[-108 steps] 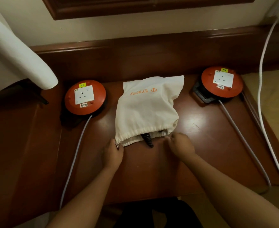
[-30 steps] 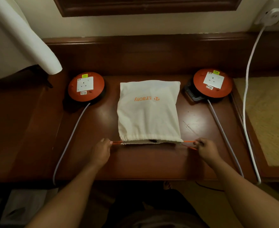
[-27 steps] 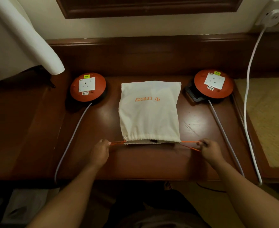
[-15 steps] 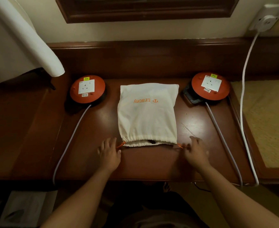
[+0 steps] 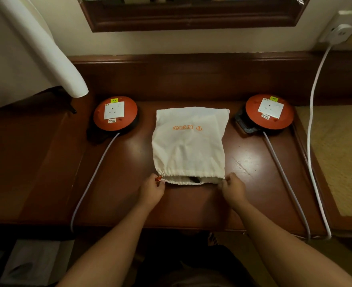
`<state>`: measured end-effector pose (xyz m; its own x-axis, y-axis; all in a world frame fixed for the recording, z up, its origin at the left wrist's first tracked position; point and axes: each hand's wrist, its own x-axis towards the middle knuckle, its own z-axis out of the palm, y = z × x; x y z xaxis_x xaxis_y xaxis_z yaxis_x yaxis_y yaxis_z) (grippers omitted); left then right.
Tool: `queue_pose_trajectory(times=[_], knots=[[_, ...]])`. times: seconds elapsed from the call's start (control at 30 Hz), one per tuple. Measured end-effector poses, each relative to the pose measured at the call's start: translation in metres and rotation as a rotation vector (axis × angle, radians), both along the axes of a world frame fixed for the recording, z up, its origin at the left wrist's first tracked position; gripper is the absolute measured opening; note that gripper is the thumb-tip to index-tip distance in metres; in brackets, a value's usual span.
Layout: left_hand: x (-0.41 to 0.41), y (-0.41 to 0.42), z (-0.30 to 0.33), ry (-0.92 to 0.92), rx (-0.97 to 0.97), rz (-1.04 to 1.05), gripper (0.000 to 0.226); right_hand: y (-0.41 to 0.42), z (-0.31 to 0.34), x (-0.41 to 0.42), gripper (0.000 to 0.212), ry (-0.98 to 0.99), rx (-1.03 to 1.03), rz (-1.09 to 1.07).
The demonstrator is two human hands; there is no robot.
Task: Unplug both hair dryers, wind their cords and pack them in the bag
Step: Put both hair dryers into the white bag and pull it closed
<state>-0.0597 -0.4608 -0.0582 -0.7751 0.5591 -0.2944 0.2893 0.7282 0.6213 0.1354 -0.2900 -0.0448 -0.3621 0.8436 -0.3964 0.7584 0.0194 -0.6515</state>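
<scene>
A cream drawstring bag (image 5: 188,146) with orange lettering lies flat in the middle of the wooden desk (image 5: 191,204), its gathered mouth toward me. A dark part of a hair dryer (image 5: 194,179) shows in the narrow opening; the rest of the dryers is hidden inside. My left hand (image 5: 152,190) pinches the orange drawstring (image 5: 158,178) at the bag's left corner. My right hand (image 5: 232,188) pinches the right corner of the mouth, fingers curled; the string there is hidden by the fingers.
Two orange extension reels with white sockets sit on either side of the bag, the left reel (image 5: 115,116) and the right reel (image 5: 269,111), each trailing a pale cable over the front edge. A white cable (image 5: 312,121) runs from a wall plug (image 5: 340,34). White cloth (image 5: 46,48) hangs at back left.
A second ago both hands pulled the orange strings outward, cinching the mouth. Then they came back in, opened flat briefly, and now pinch the bag's two corners.
</scene>
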Motion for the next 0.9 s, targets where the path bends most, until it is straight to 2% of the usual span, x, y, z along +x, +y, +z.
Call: queue_pose_trajectory(times=[0.07, 0.23, 0.33, 0.57, 0.7, 0.8, 0.9], knots=[[-0.002, -0.002, 0.008, 0.016, 0.046, 0.0, 0.018, 0.0, 0.017, -0.001, 0.012, 0.053, 0.064, -0.038], [-0.012, 0.02, 0.04, -0.019, 0.325, 0.117, 0.034, 0.009, 0.066, -0.017, 0.014, 0.21, 0.162, -0.069], [-0.028, 0.035, 0.06, -0.046, 0.409, 0.202, 0.033, 0.027, 0.088, -0.024, 0.013, 0.271, 0.189, -0.1], [-0.056, 0.041, 0.092, -0.017, 0.391, 0.181, 0.027, 0.057, 0.12, -0.03, 0.007, 0.368, 0.232, -0.106], [-0.062, 0.041, 0.117, 0.003, 0.401, 0.157, 0.013, 0.068, 0.131, -0.033, 0.008, 0.381, 0.281, -0.103], [-0.076, 0.031, 0.127, 0.014, 0.405, 0.291, 0.014, 0.081, 0.133, -0.026, 0.011, 0.4, 0.28, -0.259], [-0.093, 0.011, 0.121, 0.048, 0.354, 0.33, 0.018, 0.091, 0.128, -0.012, 0.01, 0.374, 0.253, -0.35]])
